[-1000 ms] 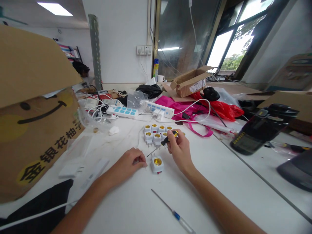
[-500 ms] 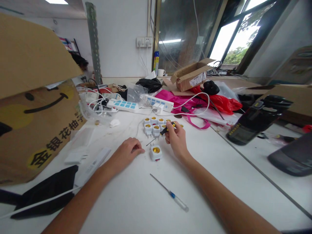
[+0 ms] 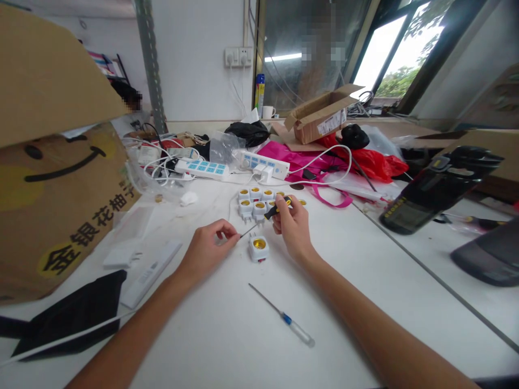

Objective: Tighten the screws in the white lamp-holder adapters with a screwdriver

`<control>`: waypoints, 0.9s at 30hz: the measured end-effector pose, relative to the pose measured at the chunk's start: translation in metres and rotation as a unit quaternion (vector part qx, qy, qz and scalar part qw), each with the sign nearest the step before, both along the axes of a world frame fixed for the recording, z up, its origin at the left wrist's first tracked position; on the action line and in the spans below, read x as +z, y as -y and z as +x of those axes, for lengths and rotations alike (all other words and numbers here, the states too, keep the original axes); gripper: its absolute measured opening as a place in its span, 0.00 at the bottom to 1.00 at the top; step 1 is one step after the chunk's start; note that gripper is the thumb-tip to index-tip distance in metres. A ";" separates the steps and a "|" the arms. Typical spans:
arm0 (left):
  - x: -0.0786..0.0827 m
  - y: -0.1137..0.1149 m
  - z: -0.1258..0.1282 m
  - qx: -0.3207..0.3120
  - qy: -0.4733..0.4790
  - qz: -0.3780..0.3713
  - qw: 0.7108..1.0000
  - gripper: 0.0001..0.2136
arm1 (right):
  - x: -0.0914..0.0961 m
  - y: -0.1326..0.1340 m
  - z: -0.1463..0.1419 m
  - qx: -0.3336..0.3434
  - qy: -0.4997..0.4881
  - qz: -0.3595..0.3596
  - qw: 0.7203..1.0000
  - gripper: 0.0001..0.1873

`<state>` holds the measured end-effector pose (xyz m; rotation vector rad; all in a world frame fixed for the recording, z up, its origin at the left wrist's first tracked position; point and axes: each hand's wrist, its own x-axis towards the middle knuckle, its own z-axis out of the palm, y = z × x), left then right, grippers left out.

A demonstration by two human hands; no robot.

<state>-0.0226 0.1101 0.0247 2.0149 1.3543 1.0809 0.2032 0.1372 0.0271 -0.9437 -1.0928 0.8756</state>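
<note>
My right hand (image 3: 292, 227) grips a screwdriver (image 3: 271, 213) by its black and yellow handle, the thin shaft slanting down to the left. My left hand (image 3: 207, 248) is pinched shut at the shaft's tip; whatever small thing it holds is too tiny to make out. Between the two hands a white lamp-socket adapter (image 3: 259, 248) with a brass centre lies on the white table (image 3: 227, 329). Behind it stands a cluster of several like adapters (image 3: 255, 202).
A second screwdriver (image 3: 284, 316) with a clear handle lies near the front. A big cardboard box (image 3: 52, 178) stands at the left, with white plastic parts (image 3: 140, 259) beside it. Power strips (image 3: 203, 169), cables, bags and a small open carton (image 3: 320, 116) crowd the back. A black device (image 3: 438, 189) lies right.
My left hand has lifted from the table and moved to the screwdriver's tip, fingers pinched. The view has tilted, so everything sits a little higher in the picture.
</note>
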 end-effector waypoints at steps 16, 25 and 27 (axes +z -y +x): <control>-0.003 0.003 0.002 -0.042 0.051 0.008 0.998 0.03 | 0.010 0.025 -0.007 -0.091 0.209 0.197 0.954 0.13; -0.002 0.004 0.003 -0.039 0.057 -0.012 0.998 0.06 | 0.017 0.037 -0.009 -0.090 0.278 0.227 0.929 0.07; -0.002 0.004 0.003 -0.040 0.047 -0.009 0.998 0.06 | 0.017 0.036 -0.010 -0.090 0.272 0.226 0.931 0.07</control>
